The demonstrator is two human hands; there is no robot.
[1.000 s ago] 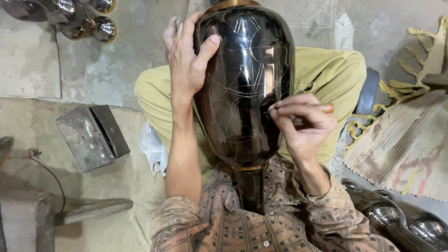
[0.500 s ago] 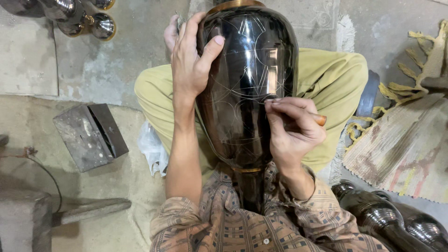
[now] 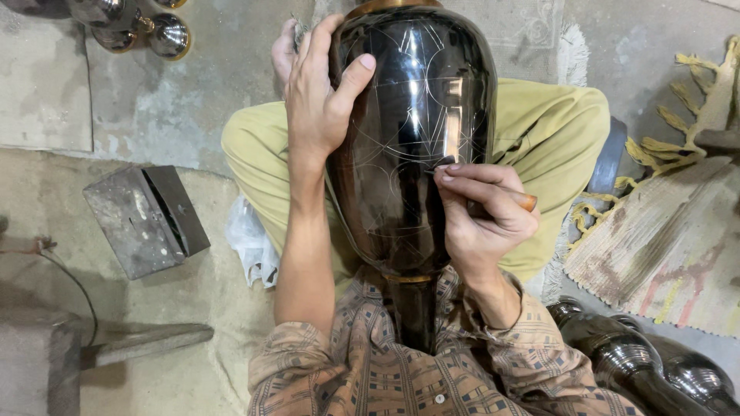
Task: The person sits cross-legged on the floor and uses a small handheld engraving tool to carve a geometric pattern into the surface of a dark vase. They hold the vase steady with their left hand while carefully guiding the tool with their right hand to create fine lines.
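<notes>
The left hand (image 3: pixel 316 100) steadies a black vase (image 3: pixel 408 131) while the right hand (image 3: pixel 482 212) presses a wooden-handled tool (image 3: pixel 520 202) against it.

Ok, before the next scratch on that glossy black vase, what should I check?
1. Left hand steadies the tall glossy black vase: ok, palm and thumb pressed on its upper side.
2. Right hand grips the thin wooden-handled scribing tool: ok.
3. Tool tip on the surface: ok, it meets the vase at the scratched lines.
4. Vase rests across the lap in olive trousers: ok.
5. Tip sharpness: cannot tell.
6. Other dark metal vessels near the right elbow: not ok, close.
</notes>
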